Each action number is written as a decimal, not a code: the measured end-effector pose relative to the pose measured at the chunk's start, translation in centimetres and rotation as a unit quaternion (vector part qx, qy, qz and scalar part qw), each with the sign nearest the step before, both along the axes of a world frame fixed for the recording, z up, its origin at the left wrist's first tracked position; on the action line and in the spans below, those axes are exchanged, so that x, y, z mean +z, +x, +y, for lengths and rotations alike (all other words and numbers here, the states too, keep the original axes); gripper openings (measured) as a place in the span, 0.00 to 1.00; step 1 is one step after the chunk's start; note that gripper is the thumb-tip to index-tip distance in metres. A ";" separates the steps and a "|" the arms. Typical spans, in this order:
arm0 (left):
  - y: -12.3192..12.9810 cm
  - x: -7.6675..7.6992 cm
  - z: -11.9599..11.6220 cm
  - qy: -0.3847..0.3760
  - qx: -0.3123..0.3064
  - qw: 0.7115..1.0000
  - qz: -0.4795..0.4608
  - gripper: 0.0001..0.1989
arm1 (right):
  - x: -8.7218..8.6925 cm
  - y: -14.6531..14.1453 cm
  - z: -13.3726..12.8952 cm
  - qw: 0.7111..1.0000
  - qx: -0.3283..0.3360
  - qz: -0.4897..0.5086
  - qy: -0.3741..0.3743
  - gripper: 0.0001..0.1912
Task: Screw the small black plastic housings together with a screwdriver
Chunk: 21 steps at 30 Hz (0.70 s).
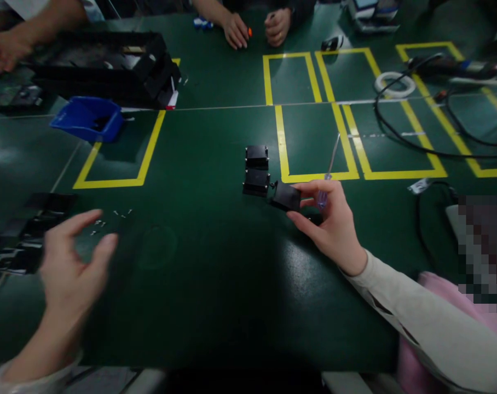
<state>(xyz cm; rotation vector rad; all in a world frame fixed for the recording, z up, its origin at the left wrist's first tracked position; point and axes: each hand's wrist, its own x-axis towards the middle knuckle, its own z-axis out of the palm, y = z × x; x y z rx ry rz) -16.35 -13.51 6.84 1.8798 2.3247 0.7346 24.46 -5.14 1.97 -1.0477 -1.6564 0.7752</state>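
Observation:
My right hand (333,224) grips a small black box-shaped part (287,196) between thumb and fingers. A screwdriver with a clear purple handle (322,198) is also in that hand, its thin shaft pointing away from me. Just left of the held part, two similar black parts (256,181) lie in a column, with small shiny screws at their corners. My left hand (74,268) hovers at the left, fingers apart and holding nothing. Close to its fingertips, several tiny loose screws (99,223) are scattered on the green table (199,295).
Beyond my left hand are dark flat pieces (39,230), a blue bin (90,117) and a black tray (104,65). Cables (396,139) and a white ring (394,85) lie at right. Across the table rest another person's hands (237,30); another person's arm is at upper left.

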 end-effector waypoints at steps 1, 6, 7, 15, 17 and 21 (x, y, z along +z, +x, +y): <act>2.3 -0.9 1.3 -0.060 -0.044 0.995 -0.060 0.20 | 0.0 0.0 -0.2 0.999 0.000 -0.026 0.022 0.23; 14.6 -3.3 5.9 -0.167 -0.277 0.844 -0.429 0.26 | 0.0 -0.2 -0.6 0.988 0.016 -0.096 0.124 0.25; 16.5 -3.4 6.5 -0.169 -0.288 0.813 -0.477 0.25 | 0.0 -0.2 -0.6 0.985 0.021 -0.100 0.137 0.25; 20.9 -2.5 9.1 -0.141 -0.290 0.782 -0.534 0.17 | -0.2 -0.5 -0.5 0.994 0.027 -0.036 0.098 0.25; 20.5 -2.2 9.4 -0.153 -0.306 0.792 -0.505 0.18 | -0.1 -0.7 -0.5 0.998 0.026 0.055 0.003 0.19; 19.9 -2.0 9.5 -0.168 -0.345 0.824 -0.416 0.19 | 0.2 -0.9 -0.2 0.981 0.046 0.138 -0.130 0.16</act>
